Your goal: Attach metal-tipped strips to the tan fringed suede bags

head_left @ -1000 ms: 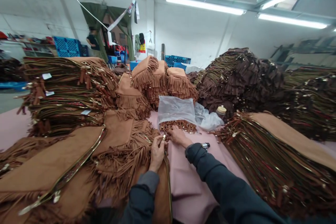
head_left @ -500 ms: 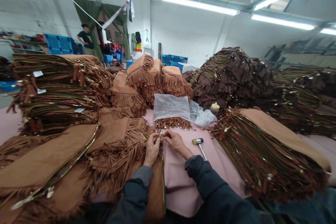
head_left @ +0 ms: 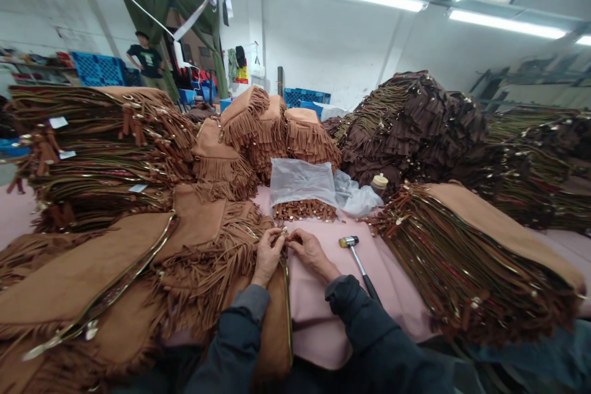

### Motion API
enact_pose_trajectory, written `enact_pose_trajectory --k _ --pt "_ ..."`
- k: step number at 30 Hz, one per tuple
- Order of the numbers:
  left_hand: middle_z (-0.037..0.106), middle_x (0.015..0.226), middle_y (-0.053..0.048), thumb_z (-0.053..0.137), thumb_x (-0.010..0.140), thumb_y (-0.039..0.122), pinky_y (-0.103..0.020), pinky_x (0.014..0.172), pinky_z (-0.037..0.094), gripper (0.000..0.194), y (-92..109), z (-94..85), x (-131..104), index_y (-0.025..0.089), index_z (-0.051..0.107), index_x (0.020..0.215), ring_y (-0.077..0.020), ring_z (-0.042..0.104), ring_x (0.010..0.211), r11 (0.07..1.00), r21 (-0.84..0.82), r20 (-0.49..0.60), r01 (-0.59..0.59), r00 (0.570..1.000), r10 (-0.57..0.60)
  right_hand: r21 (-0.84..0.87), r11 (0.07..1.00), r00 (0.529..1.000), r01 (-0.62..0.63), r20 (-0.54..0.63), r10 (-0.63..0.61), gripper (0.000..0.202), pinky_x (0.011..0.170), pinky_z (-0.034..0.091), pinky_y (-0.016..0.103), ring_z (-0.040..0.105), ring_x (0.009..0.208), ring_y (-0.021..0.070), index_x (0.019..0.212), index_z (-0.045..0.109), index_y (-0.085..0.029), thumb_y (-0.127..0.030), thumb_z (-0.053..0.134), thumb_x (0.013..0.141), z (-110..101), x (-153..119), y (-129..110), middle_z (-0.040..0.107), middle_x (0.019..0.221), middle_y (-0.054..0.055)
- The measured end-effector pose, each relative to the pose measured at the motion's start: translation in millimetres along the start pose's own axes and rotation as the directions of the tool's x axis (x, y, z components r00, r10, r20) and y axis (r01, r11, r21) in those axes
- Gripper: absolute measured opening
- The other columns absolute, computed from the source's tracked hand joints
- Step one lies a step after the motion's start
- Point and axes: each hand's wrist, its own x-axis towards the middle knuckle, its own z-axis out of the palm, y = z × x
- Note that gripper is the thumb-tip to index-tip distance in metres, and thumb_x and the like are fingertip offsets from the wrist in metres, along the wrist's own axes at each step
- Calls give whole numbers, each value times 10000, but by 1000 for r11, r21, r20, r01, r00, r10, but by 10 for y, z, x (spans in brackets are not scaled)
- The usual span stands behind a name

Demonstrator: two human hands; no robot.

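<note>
My left hand (head_left: 269,253) pinches a small metal piece (head_left: 284,231) between thumb and fingers, above the top edge of a brown suede fringed bag (head_left: 276,308). Close beside it on the right, my right hand (head_left: 310,251) has thumb and fingertips pressed together near the same piece; what it grips is too small to make out. The bag's gold zipper edge runs down toward my lap. A hammer (head_left: 359,261) with a yellow and black head lies on the pink cloth (head_left: 318,314) to the right. Small brown tassels (head_left: 305,211) lie beyond my hands, partly under clear plastic (head_left: 302,181).
Stacks of fringed bags stand left (head_left: 106,154) and right (head_left: 480,258), with dark brown ones (head_left: 410,129) behind. A lidded jar (head_left: 379,183) stands by crumpled plastic. A person (head_left: 148,61) stands far back left, near blue crates (head_left: 99,69).
The view has tilted slightly down, so the scene sits higher and more of the hammer handle shows. Both hands stay together, with slight finger movement at the metal piece.
</note>
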Motion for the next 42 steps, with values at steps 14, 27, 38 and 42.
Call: enact_pose_trajectory --k 14,27,38,42 --pt "715 1027 -74 679 853 355 -320 916 514 274 44 8 -18 177 616 1051 -195 682 972 998 68 40 -16 999 14 -7 1000 999 31 -37 -31 192 825 463 278 595 850 160 1041 644 -221 -299 550 893 -1 -36 -65 663 949 -5" --pt "712 985 -74 654 868 364 -336 883 547 241 30 33 -51 172 631 1013 -204 694 930 997 68 82 -28 996 22 -480 873 991 84 -51 -124 193 826 406 245 575 955 161 1080 646 -269 -224 521 939 -38 28 -159 611 995 14" --pt "701 908 -47 591 865 295 -317 820 540 146 56 51 -33 181 634 945 -194 680 863 990 129 91 -57 995 45 -259 963 994 71 95 -47 272 895 434 281 576 951 178 1132 669 -226 -221 513 908 -129 -57 -295 650 1037 44" --pt "708 923 -59 540 866 266 -346 865 524 181 28 38 -24 178 674 951 -211 667 895 972 226 140 -67 990 36 116 993 948 -35 320 -4 331 728 451 267 541 731 149 1031 700 -174 -214 394 913 -302 -74 -335 642 829 23"
